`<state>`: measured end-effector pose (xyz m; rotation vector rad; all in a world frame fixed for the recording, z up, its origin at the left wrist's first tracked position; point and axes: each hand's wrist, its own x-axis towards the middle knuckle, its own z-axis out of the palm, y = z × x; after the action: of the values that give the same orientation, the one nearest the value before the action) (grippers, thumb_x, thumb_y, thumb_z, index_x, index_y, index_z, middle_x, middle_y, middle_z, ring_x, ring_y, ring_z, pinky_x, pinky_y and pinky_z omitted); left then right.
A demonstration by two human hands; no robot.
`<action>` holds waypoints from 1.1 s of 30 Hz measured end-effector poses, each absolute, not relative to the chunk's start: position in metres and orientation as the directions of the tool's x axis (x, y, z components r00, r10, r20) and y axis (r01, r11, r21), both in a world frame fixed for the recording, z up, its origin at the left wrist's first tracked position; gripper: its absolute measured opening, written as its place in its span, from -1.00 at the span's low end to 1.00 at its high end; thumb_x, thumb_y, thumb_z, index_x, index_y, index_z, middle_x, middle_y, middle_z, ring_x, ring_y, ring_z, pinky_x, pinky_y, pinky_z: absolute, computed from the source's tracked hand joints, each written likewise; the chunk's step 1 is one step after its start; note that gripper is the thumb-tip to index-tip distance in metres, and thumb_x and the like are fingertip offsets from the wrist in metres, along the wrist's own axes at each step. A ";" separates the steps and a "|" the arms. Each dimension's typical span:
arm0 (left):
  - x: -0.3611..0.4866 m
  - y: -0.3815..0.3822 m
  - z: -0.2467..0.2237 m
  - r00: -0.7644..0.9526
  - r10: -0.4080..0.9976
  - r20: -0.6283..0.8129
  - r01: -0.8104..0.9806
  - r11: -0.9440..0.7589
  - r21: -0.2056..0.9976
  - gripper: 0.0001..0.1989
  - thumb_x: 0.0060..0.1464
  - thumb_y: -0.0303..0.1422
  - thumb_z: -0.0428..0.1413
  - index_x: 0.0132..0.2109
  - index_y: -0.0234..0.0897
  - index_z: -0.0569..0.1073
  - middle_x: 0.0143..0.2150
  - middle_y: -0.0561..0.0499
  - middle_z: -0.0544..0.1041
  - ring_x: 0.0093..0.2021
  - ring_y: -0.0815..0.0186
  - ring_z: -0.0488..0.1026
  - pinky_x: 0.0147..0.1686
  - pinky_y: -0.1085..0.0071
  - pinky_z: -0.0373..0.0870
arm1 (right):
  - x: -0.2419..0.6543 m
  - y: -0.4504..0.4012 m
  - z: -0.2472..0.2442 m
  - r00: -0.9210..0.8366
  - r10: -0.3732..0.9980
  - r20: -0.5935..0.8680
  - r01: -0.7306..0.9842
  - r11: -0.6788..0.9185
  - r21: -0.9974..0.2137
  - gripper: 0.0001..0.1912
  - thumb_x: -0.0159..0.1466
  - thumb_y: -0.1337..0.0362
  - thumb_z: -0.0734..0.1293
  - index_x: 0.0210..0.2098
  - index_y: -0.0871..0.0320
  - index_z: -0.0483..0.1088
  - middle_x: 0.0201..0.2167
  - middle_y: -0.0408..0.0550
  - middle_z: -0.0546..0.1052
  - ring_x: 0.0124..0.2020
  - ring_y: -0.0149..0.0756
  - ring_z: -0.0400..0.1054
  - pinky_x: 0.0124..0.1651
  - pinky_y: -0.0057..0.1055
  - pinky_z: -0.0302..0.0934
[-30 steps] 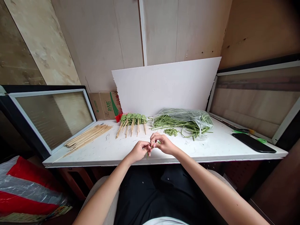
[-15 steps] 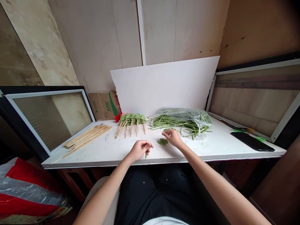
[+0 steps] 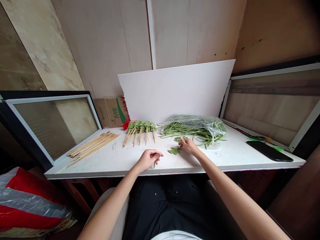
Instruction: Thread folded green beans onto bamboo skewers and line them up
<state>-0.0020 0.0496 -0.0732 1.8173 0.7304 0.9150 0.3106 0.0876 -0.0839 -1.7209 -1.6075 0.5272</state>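
My left hand (image 3: 149,158) is closed near the front edge of the table, with a short piece of green bean (image 3: 154,165) sticking out below its fingers. To the right, my right hand (image 3: 188,146) reaches in with its fingertips drawn together, and what they hold, if anything, cannot be made out. Those fingertips are at a small heap of cut bean pieces (image 3: 177,139). Just nearer lies a row of cut bean pieces (image 3: 174,151). Behind them, long green beans (image 3: 172,130) spill from a clear plastic bag (image 3: 212,124).
Skewered beans (image 3: 141,126) are stacked at the back, their sticks pointing forward. Loose bamboo skewers (image 3: 93,145) lie at the left. A black phone (image 3: 268,150) rests at the right end. A white board (image 3: 175,91) and a cardboard box (image 3: 110,112) stand behind.
My right hand has moved a little to the right, from above the near row of pieces to the farther heap. The left hand stays in place, its bean piece showing less.
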 end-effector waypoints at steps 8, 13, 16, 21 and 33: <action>-0.001 0.049 -0.069 0.408 0.862 0.302 0.034 -0.345 0.938 -0.52 0.04 -0.09 0.40 -0.04 -0.39 0.61 -0.33 -0.06 0.60 -0.50 0.38 0.48 -0.40 0.41 0.43 | 0.280 0.056 -0.039 -0.222 0.915 0.337 0.513 0.404 -0.757 -0.50 0.34 -0.14 0.37 -0.09 0.16 0.66 -0.05 0.14 0.68 -0.09 -0.04 0.59 -0.09 -0.27 0.41; 0.000 0.045 -0.063 0.399 0.865 0.305 -0.029 -0.320 0.947 -0.47 0.03 -0.11 0.42 0.02 -0.38 0.54 -0.35 -0.02 0.59 -0.49 0.37 0.51 -0.36 0.39 0.47 | 0.236 0.024 -0.017 -0.497 0.780 0.380 0.394 0.593 -0.702 -0.55 0.23 -0.06 0.52 -0.01 0.07 0.64 -0.16 0.01 0.70 -0.12 -0.16 0.56 -0.17 -0.36 0.32; 0.001 0.045 -0.063 0.407 0.863 0.300 -0.045 -0.309 0.950 -0.46 0.03 -0.09 0.42 0.01 -0.38 0.54 -0.36 -0.02 0.59 -0.49 0.34 0.53 -0.32 0.36 0.49 | 0.222 0.019 -0.020 -0.473 0.749 0.465 0.370 0.647 -0.666 -0.64 0.27 -0.07 0.50 -0.14 0.06 0.67 -0.21 0.00 0.70 -0.18 -0.20 0.54 -0.19 -0.36 0.28; -0.002 0.048 -0.063 0.419 0.857 0.301 -0.026 -0.319 0.947 -0.44 0.10 -0.01 0.36 0.03 -0.40 0.54 -0.27 -0.12 0.64 -0.46 0.29 0.59 -0.28 0.33 0.50 | 0.224 0.026 -0.027 -0.404 0.750 0.523 0.376 0.658 -0.653 -0.68 0.34 -0.04 0.45 -0.16 0.08 0.66 -0.25 0.00 0.69 -0.23 -0.21 0.52 -0.23 -0.35 0.27; -0.005 0.053 -0.069 0.400 0.865 0.302 0.039 -0.345 0.938 -0.48 0.06 0.02 0.36 -0.10 -0.39 0.62 -0.27 -0.17 0.68 -0.38 0.23 0.60 -0.24 0.27 0.54 | 0.232 0.030 -0.029 -0.348 0.729 0.590 0.432 0.683 -0.589 -0.67 0.31 -0.03 0.49 -0.14 0.08 0.64 -0.19 0.04 0.66 -0.16 -0.17 0.51 -0.20 -0.33 0.32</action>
<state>-0.0046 0.0533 -0.0686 1.6967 0.7997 1.0774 0.2317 0.0299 -0.0290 -0.8958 -1.9936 0.4158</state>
